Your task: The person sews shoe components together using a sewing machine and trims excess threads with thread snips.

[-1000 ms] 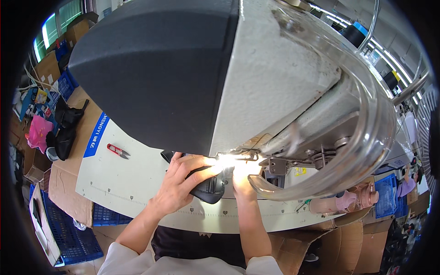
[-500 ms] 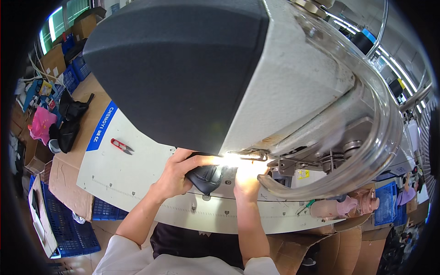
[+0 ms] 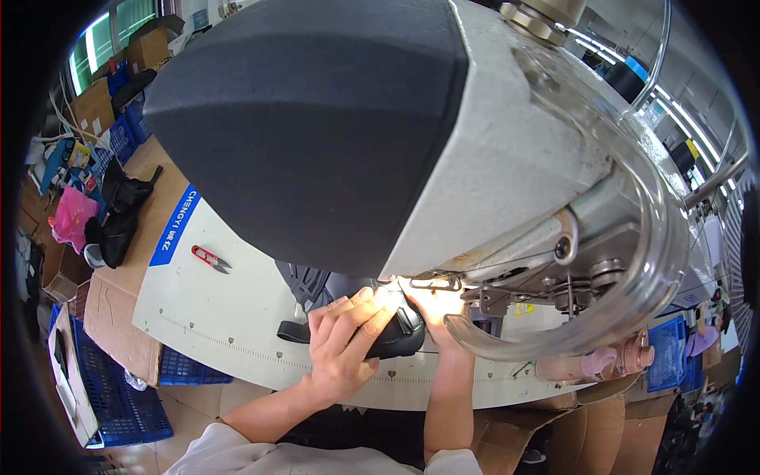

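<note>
Presently: left hand (image 3: 342, 342), fingers together over black piece (image 3: 402, 342), grip unclear; right hand (image 3: 442, 310) alongside, finger state indiscernible.

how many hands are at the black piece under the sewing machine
2: the left hand lies on the black piece; the right hand is at its right edge, partly lost in glare by the sewing machine.

Two bare hands at a black piece (image 3: 408, 340) beneath a sewing machine (image 3: 317, 142).
The left hand (image 3: 346, 336) lies over the piece, fingertips in bright light; the right hand (image 3: 443, 310) is just beside it, its fingers partly lost in glare. A black strap (image 3: 292, 331) pokes out leftward. Red snips (image 3: 207, 257) lie on the pale table (image 3: 237, 305), and a pink bottle (image 3: 564, 362) is near its right end.
</note>
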The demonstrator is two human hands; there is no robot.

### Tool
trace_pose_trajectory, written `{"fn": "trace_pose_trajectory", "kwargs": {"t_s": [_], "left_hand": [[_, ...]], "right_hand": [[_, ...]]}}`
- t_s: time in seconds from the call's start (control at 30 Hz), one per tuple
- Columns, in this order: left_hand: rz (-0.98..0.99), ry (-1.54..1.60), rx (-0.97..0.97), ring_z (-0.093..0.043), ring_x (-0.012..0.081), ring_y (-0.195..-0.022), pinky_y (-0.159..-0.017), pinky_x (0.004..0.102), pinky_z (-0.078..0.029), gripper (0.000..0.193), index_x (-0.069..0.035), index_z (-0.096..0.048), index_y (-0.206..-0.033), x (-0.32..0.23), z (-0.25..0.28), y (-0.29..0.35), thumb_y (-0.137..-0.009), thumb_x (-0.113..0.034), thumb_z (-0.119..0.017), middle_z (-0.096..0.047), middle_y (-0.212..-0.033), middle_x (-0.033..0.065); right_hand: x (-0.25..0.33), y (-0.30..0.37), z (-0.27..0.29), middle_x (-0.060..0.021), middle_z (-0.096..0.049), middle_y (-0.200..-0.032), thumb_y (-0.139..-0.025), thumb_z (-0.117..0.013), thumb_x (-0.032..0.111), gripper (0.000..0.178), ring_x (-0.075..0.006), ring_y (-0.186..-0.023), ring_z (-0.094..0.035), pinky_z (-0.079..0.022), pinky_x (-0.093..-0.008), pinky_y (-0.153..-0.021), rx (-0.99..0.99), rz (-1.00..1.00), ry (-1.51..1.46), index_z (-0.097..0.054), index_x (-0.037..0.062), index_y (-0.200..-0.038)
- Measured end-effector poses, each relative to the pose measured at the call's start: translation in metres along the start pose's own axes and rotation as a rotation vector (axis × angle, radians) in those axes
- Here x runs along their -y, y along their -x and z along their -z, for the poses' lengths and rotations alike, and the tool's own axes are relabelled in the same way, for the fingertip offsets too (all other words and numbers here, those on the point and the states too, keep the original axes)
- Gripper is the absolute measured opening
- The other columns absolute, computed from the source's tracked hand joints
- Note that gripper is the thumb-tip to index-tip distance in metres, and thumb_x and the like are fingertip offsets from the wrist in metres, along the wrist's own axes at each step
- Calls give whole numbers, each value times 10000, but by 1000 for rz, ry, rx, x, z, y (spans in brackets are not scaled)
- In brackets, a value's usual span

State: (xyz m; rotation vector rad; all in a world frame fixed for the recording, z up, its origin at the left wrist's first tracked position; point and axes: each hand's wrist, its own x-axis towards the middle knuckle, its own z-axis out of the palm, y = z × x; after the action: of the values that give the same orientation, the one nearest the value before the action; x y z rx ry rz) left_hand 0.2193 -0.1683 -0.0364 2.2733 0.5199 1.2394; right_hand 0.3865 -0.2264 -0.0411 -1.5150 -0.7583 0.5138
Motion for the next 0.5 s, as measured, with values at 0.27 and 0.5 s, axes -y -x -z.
{"fn": "trace_pose_trajectory", "kwargs": {"t_s": [0.27,0.5], "left_hand": [[-175,-188,-88,-574,261,-1022,-929,398,-409,601,-23,-676,-1058,-13,3,-13,-461,-66,-633,-613,-1098,96],[-204,-227,-41,-566,281,-1017,-931,413,-407,581,-19,-675,-1061,-16,1,-17,-482,-33,-625,-597,-1108,112]], "right_hand": [[-33,-6,12,-73,-672,-862,-792,-719,28,110,-141,-740,-613,-519,-284,-679,82,-29,-221,-673,-1,-887],[-43,-9,9,-66,-660,-826,-793,-709,22,78,-132,-729,-596,-505,-278,-671,-12,-74,-391,-665,-1,-852]]}}
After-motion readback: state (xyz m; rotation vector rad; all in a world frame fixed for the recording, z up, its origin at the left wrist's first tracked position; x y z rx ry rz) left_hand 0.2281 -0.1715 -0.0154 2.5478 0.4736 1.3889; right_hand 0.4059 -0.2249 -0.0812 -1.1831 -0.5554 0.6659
